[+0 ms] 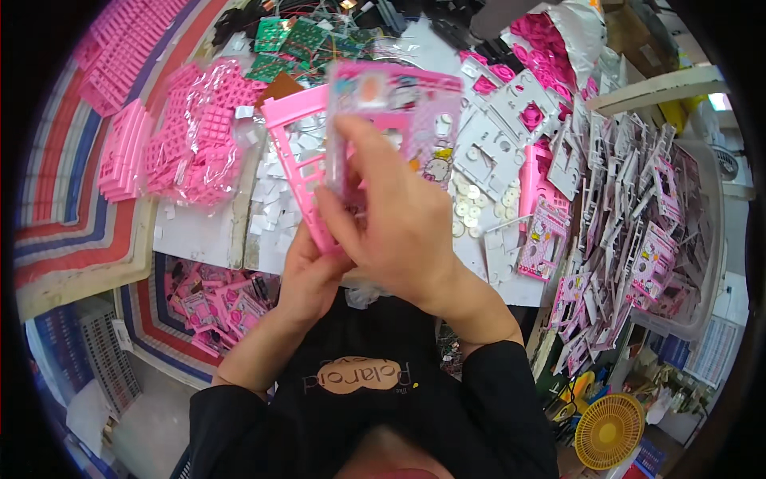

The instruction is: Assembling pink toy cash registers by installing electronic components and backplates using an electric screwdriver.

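Observation:
My left hand (306,279) grips the lower end of a pink plastic frame (299,102) with window-like cutouts, held tilted over the table. In my right hand (399,207) is a pink printed panel (435,120) with cartoon pictures and cutouts, slightly blurred. It overlaps the right side of the frame; whether the two touch cannot be made out. Under them lie many small white pieces (275,188). To the right of my right hand are white round discs (467,209) and flat white panels (487,160).
Bagged pink button grids (211,132) and stacked pink parts (124,160) lie on the left. Green circuit boards (303,40) with wires are at the back. A clear bin (714,215) on the right overflows with printed panels. A lower-left container holds pink pieces (227,311). A yellow basket (608,431) stands lower right.

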`<state>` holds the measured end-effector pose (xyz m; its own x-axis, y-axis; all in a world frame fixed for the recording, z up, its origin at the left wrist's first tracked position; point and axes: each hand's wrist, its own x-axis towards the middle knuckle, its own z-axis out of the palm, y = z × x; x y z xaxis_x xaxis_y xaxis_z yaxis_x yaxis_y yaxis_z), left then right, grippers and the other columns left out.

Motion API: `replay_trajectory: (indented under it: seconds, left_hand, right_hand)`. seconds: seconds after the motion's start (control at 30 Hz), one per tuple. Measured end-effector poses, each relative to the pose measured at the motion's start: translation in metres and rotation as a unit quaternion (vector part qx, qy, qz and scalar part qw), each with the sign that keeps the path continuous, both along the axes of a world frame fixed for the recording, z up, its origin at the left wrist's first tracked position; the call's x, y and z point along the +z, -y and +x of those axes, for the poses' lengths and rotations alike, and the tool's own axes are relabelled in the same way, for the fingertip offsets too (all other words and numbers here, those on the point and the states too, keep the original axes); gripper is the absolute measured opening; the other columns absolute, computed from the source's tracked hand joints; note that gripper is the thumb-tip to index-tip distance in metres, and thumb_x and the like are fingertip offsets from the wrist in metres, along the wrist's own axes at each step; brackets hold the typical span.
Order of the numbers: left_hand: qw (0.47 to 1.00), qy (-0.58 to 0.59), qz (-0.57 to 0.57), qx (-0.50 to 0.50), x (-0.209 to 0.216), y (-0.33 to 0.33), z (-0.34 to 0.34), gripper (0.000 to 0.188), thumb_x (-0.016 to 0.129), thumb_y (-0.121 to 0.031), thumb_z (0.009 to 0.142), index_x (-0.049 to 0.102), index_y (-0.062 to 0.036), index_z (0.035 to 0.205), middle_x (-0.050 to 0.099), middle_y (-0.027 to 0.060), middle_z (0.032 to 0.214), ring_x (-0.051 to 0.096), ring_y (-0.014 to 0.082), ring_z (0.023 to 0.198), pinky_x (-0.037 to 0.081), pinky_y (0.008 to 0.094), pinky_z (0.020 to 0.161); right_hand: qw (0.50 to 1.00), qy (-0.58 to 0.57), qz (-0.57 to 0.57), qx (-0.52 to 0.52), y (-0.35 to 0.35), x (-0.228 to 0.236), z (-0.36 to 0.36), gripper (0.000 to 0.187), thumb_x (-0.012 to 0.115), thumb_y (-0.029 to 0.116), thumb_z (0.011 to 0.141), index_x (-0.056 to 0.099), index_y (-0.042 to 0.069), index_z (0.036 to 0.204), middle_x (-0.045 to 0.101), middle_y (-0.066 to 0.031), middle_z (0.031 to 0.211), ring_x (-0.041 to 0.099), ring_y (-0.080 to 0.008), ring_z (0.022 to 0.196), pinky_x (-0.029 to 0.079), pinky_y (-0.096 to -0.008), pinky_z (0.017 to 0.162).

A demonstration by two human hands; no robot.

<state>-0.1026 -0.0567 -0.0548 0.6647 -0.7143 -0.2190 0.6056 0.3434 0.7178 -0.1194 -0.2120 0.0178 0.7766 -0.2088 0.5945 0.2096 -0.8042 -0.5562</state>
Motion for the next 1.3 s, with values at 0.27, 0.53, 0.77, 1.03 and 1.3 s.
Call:
replay_trajectory:
  seconds: [0.27,0.53,0.77,1.03,1.3]
  left_hand:
    - [0.994,-0.077,-0.071,-0.042,-0.011,-0.02,0.008,0.082,0.059,0.006,0.088,0.023,-0.0139,0.159,0.044,0.0102,0.152,0.049,0.0271,0.138,0.048,0.0406,0.107]
    - [0.994,0.039,-0.085,-0.054,-0.007,-0.028,0.011,0.092,0.064,-0.001,0.083,0.015,-0.0065,0.161,0.041,0.0147,0.152,0.043,0.0292,0.142,0.043,0.0442,0.113]
    - [0.887,0.38,0.229,0.124,-0.001,-0.01,0.027,0.077,0.068,-0.012,0.089,0.026,0.0038,0.152,0.039,0.0156,0.137,0.044,0.0248,0.128,0.042,0.0377,0.104]
    - [0.909,0.315,0.18,0.205,0.003,-0.011,0.028,0.075,0.07,-0.004,0.091,0.027,0.004,0.153,0.049,0.004,0.107,0.052,0.0099,0.095,0.05,0.0262,0.087]
    - [0.917,0.324,0.158,0.17,0.001,0.001,0.032,0.085,0.071,-0.004,0.091,0.02,0.0046,0.159,0.056,0.0134,0.128,0.059,0.0158,0.109,0.05,0.0311,0.095]
  right_hand:
    - [0.995,-0.05,-0.059,0.055,0.004,0.02,-0.025,0.062,0.076,0.011,0.08,0.053,-0.003,0.136,0.066,-0.0166,0.115,0.067,-0.03,0.095,0.056,-0.0388,0.077]
    - [0.738,-0.173,0.614,0.221,0.036,-0.042,-0.047,0.068,0.077,0.011,0.088,0.041,-0.003,0.145,0.057,-0.0085,0.133,0.057,-0.0159,0.117,0.048,-0.033,0.099]
    - [0.825,-0.065,0.533,0.175,-0.006,-0.042,-0.034,0.059,0.072,0.009,0.092,0.041,-0.001,0.142,0.059,-0.0087,0.125,0.058,-0.0145,0.115,0.048,-0.033,0.099]
    - [0.82,-0.043,0.547,0.161,-0.004,-0.053,-0.035,0.061,0.071,0.011,0.092,0.038,0.0,0.142,0.054,-0.0101,0.131,0.054,-0.0158,0.119,0.046,-0.0345,0.1]
    - [0.824,-0.065,0.538,0.167,-0.006,-0.052,-0.034,0.061,0.071,0.014,0.092,0.039,-0.001,0.142,0.055,-0.011,0.128,0.055,-0.0174,0.116,0.047,-0.0356,0.1]
